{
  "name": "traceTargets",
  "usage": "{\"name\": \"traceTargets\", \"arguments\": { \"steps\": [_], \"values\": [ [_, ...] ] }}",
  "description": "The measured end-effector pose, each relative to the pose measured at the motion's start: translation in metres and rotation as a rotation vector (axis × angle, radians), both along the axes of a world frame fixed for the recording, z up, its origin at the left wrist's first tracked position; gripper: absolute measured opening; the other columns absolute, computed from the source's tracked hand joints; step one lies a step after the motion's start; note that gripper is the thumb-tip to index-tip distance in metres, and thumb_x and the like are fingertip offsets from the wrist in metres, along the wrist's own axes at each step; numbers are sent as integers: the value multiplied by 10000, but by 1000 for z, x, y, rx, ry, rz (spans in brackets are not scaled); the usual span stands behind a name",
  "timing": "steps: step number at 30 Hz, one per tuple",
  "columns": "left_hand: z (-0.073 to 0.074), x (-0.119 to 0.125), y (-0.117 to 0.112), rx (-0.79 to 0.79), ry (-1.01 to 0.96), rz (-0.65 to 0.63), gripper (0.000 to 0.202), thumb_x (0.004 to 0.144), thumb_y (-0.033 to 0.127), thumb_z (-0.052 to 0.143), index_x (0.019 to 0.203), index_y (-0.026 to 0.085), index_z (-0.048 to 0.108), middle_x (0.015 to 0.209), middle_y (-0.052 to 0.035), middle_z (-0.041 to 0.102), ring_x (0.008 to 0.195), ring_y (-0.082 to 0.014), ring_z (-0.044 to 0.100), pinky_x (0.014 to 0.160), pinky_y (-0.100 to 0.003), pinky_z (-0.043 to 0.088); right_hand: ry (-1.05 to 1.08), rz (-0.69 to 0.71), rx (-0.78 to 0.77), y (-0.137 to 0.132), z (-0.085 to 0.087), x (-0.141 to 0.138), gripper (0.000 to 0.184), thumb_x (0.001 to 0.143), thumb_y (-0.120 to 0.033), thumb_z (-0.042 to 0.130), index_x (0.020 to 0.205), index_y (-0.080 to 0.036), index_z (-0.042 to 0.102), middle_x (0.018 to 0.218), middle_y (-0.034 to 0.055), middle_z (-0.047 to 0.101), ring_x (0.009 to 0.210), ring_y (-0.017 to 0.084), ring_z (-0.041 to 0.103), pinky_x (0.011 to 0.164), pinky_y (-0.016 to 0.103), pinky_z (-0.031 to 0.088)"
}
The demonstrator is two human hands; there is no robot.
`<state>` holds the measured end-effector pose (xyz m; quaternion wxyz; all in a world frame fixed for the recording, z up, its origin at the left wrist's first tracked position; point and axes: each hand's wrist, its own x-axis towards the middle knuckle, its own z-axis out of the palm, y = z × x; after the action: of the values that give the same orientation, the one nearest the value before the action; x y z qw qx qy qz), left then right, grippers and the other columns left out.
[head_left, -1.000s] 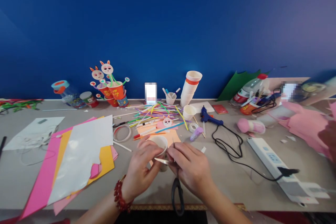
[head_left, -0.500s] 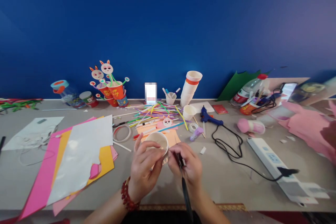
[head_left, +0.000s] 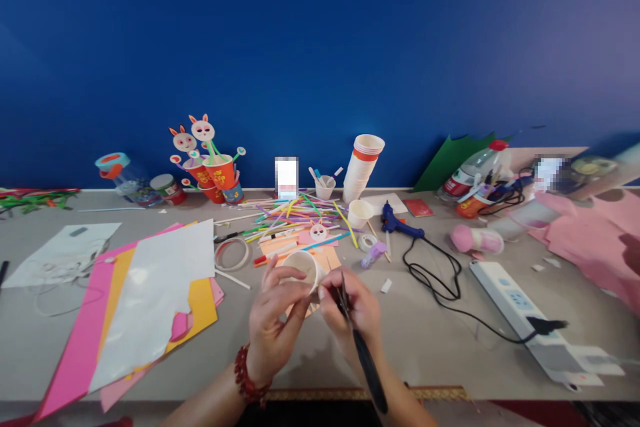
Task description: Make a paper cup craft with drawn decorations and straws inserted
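A white paper cup [head_left: 306, 267] is tilted with its mouth up in front of me. My left hand [head_left: 277, 310], with a red bead bracelet [head_left: 246, 373] at the wrist, grips the cup from its left side, fingers over the rim. My right hand [head_left: 353, 307] is closed around black-handled scissors [head_left: 367, 363], whose handles hang down over the wrist. The right thumb and fingertip pinch at the cup's right rim. Whatever lies between those fingertips is hidden. Below the cup lies an orange sheet [head_left: 330, 257].
Coloured sticks [head_left: 295, 213] are heaped behind the cup. To the right are a blue glue gun [head_left: 400, 221], its black cord and a white power strip [head_left: 520, 307]. Paper sheets [head_left: 160, 293] lie left. Stacked paper cups [head_left: 361, 170] and rabbit-decorated red cups [head_left: 220, 173] stand by the wall.
The scissors have swung in my right hand, their handle ends moving right. Both hands and the cup have shifted only slightly; the cup is tilted a little more.
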<state>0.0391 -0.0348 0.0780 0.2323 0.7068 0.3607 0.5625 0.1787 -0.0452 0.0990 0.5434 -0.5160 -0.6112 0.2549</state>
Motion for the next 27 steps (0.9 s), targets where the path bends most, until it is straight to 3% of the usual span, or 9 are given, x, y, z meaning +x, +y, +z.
{"name": "traceTargets", "arguments": {
  "steps": [3,8,16,22,27],
  "values": [
    [-3,0,-1,-59,-85,-46,215,856,97,605,966,267,677,854,-31,725,962,-226,630,893,-473,485,-64,-30,1,1,2,0,116,784,-172,532,671,-197,539,609,-45,480,493,98,436,477,205,351],
    [-7,-1,-3,-131,-199,-8,151,866,152,613,959,245,688,950,-55,705,1005,-235,616,914,-461,470,-64,-87,21,2,3,4,138,791,-185,543,656,-202,527,600,-43,479,485,103,427,465,212,351],
    [-8,2,0,-333,-372,-54,96,878,205,619,945,220,686,995,-46,690,1000,-207,615,900,-353,484,-84,9,107,1,3,12,146,829,-176,542,687,-206,557,637,-20,541,541,121,489,515,224,405],
    [-3,0,0,-251,-226,-109,114,881,153,592,939,218,665,938,-24,682,928,-182,627,1069,-452,345,-179,119,140,2,4,18,79,834,-147,598,839,-224,619,702,-13,563,582,125,512,542,226,411],
    [0,-2,2,-191,-127,-92,115,875,135,582,928,222,634,894,-12,669,882,-173,625,1078,-481,332,-168,177,92,4,6,22,95,850,-134,587,852,-222,623,738,-6,584,632,132,543,584,228,427]
  ]
}}
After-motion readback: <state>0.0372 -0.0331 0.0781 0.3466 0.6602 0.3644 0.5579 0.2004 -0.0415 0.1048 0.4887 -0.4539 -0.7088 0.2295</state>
